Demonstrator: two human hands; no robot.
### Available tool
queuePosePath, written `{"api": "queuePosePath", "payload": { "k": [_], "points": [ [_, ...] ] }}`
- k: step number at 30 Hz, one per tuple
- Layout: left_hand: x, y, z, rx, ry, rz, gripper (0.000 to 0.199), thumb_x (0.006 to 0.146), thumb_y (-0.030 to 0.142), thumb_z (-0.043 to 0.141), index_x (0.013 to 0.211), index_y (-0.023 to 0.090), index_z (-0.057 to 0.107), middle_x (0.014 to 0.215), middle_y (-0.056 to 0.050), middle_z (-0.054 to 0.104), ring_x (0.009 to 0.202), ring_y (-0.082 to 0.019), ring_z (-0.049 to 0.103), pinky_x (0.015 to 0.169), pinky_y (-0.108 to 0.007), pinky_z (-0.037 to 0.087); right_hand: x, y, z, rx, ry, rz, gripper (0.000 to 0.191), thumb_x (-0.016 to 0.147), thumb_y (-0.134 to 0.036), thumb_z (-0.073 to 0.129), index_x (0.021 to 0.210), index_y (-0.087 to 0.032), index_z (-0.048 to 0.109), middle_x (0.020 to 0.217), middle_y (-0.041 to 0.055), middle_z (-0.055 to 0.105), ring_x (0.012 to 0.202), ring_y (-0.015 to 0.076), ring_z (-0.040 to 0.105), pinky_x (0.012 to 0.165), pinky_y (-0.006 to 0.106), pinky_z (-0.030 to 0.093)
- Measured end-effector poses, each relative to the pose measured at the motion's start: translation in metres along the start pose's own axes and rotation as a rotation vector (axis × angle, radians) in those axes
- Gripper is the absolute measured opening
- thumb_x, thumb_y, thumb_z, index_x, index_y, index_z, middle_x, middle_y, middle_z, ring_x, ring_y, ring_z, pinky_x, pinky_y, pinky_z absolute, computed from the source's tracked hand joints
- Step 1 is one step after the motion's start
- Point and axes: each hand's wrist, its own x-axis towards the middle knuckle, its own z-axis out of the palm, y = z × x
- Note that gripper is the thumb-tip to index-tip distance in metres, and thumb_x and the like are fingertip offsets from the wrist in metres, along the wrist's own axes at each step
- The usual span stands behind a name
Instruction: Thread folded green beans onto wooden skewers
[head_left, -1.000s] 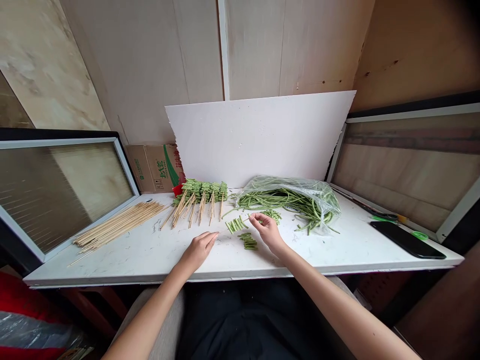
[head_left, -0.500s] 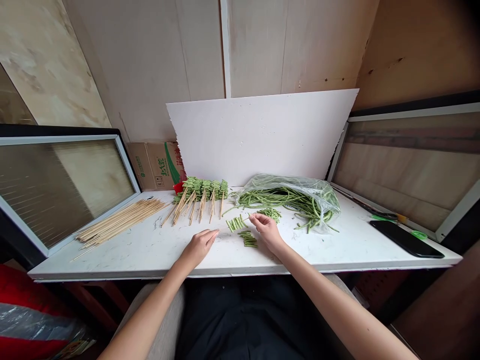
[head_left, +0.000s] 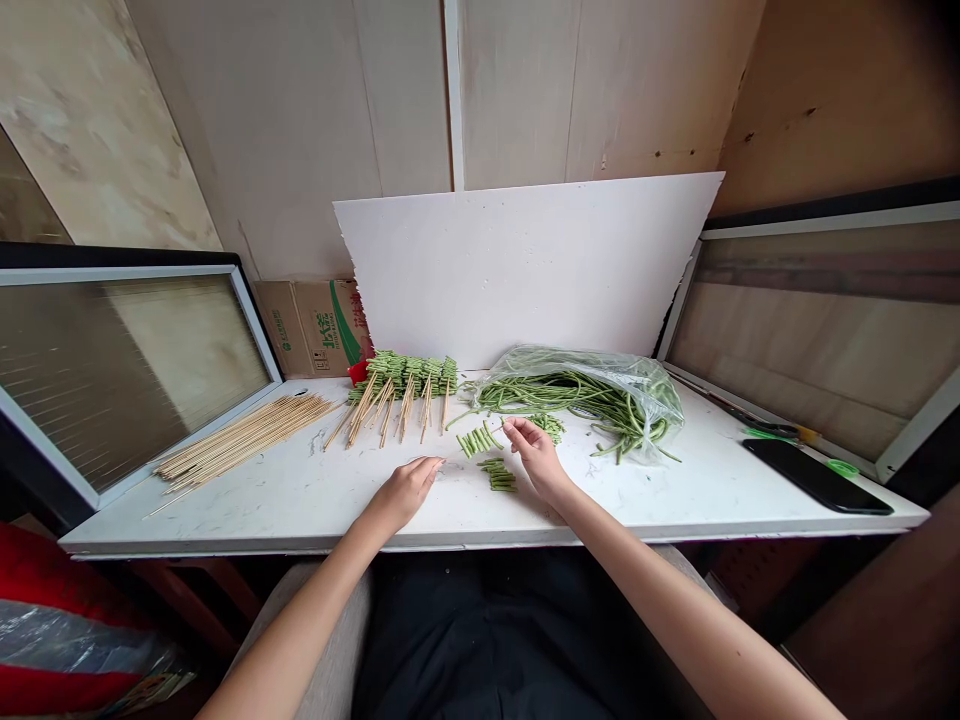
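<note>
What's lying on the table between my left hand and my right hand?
In the head view, a thin bamboo skewer spans the gap between left hand and right hand; a small stack of cut bean pieces lies just below.

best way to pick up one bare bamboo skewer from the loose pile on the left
Pinch one thin bare bamboo skewer near its near-left end, where the tips fan out at the pile's edge, coming from above with the left hand. The far ends lie packed together.
</note>
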Motion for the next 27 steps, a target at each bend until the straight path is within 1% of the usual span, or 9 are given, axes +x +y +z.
{"api": "queuePosePath", "payload": {
  "k": [2, 5, 9, 13, 16, 19, 21, 24, 27],
  "points": [
    [0.0, 0.003, -0.001, 0.026, -0.019, -0.006, 0.033, 0.11, 0.03, 0.039, 0.125, 0.023, 0.067, 0.12, -0.008, 0.075, 0.108, -0.022, 0.073, 0.09, -0.032, 0.06, 0.0, -0.006, 0.0, -0.04, -0.015, -0.041, 0.037, 0.089, -0.06, 0.07, 0.096, -0.023, 0.07, 0.094, 0.0045, 0.065, 0.082, 0.0191, 0.054, 0.072, 0.03, 0.043],
    [0.0, 0.005, -0.001, 0.054, -0.016, -0.006, 0.032, 0.11, 0.03, 0.039, 0.123, 0.022, 0.068, 0.116, -0.008, 0.076, 0.103, -0.023, 0.075, 0.085, -0.032, 0.061, 0.002, -0.014, -0.001, -0.09, -0.047, -0.074, 0.038, 0.089, -0.061, 0.069, 0.097, -0.023, 0.069, 0.092, 0.0034, 0.065, 0.073, 0.017, 0.05, 0.067, 0.03, 0.04],
    [0.0, 0.001, 0.001, 0.018, 0.051, 0.047, 0.033, 0.109, 0.029, 0.042, 0.129, 0.022, 0.067, 0.12, -0.009, 0.076, 0.107, -0.022, 0.074, 0.092, -0.034, 0.061, 0.004, -0.019, -0.003, -0.135, -0.045, -0.04, 0.044, 0.085, -0.065, 0.071, 0.093, -0.022, 0.07, 0.087, 0.004, 0.066, 0.07, 0.0173, 0.049, 0.063, 0.03, 0.037],
    [-0.001, -0.006, 0.003, -0.003, 0.128, 0.11, 0.035, 0.109, 0.028, 0.044, 0.135, 0.021, 0.067, 0.115, -0.01, 0.077, 0.101, -0.021, 0.075, 0.092, -0.034, 0.062, 0.003, -0.015, -0.003, -0.12, -0.011, -0.012, 0.046, 0.081, -0.066, 0.075, 0.088, -0.02, 0.074, 0.089, 0.007, 0.07, 0.077, 0.0203, 0.055, 0.067, 0.031, 0.041],
    [-0.003, -0.009, 0.004, 0.013, 0.141, 0.121, 0.036, 0.109, 0.027, 0.046, 0.136, 0.019, 0.068, 0.108, -0.011, 0.077, 0.094, -0.021, 0.076, 0.087, -0.033, 0.063, -0.001, -0.009, 0.0, -0.066, 0.02, 0.029, 0.045, 0.08, -0.064, 0.077, 0.089, -0.02, 0.075, 0.092, 0.0078, 0.071, 0.081, 0.0212, 0.057, 0.068, 0.031, 0.041],
    [-0.003, -0.011, 0.005, 0.029, 0.144, 0.116, 0.036, 0.108, 0.026, 0.047, 0.137, 0.018, 0.068, 0.101, -0.011, 0.077, 0.088, -0.02, 0.076, 0.08, -0.031, 0.063, -0.005, -0.003, 0.004, -0.018, 0.047, 0.086, 0.045, 0.08, -0.063, 0.078, 0.09, -0.02, 0.076, 0.091, 0.0069, 0.072, 0.079, 0.0206, 0.057, 0.068, 0.031, 0.04],
    [-0.003, -0.012, 0.006, 0.03, 0.143, 0.111, 0.036, 0.108, 0.025, 0.048, 0.136, 0.019, 0.068, 0.102, -0.011, 0.077, 0.089, -0.02, 0.076, 0.081, -0.031, 0.064, -0.008, 0.0, 0.006, -0.006, 0.081, 0.108, 0.046, 0.079, -0.064, 0.078, 0.09, -0.019, 0.076, 0.089, 0.0067, 0.072, 0.078, 0.0207, 0.058, 0.068, 0.031, 0.04],
    [-0.003, -0.013, 0.007, 0.019, 0.138, 0.099, 0.034, 0.107, 0.026, 0.048, 0.133, 0.019, 0.07, 0.111, -0.011, 0.078, 0.097, -0.021, 0.077, 0.088, -0.034, 0.064, -0.009, 0.005, 0.008, -0.002, 0.138, 0.11, 0.047, 0.076, -0.064, 0.08, 0.09, -0.019, 0.078, 0.09, 0.0072, 0.074, 0.079, 0.0214, 0.059, 0.069, 0.032, 0.041],
    [-0.002, -0.012, 0.006, 0.006, 0.136, 0.084, 0.033, 0.108, 0.027, 0.048, 0.131, 0.02, 0.071, 0.118, -0.01, 0.077, 0.104, -0.022, 0.076, 0.092, -0.035, 0.064, -0.009, 0.007, 0.009, -0.006, 0.132, 0.074, 0.046, 0.078, -0.063, 0.079, 0.092, -0.02, 0.077, 0.095, 0.0075, 0.074, 0.083, 0.022, 0.061, 0.071, 0.031, 0.042]
  ]
}}
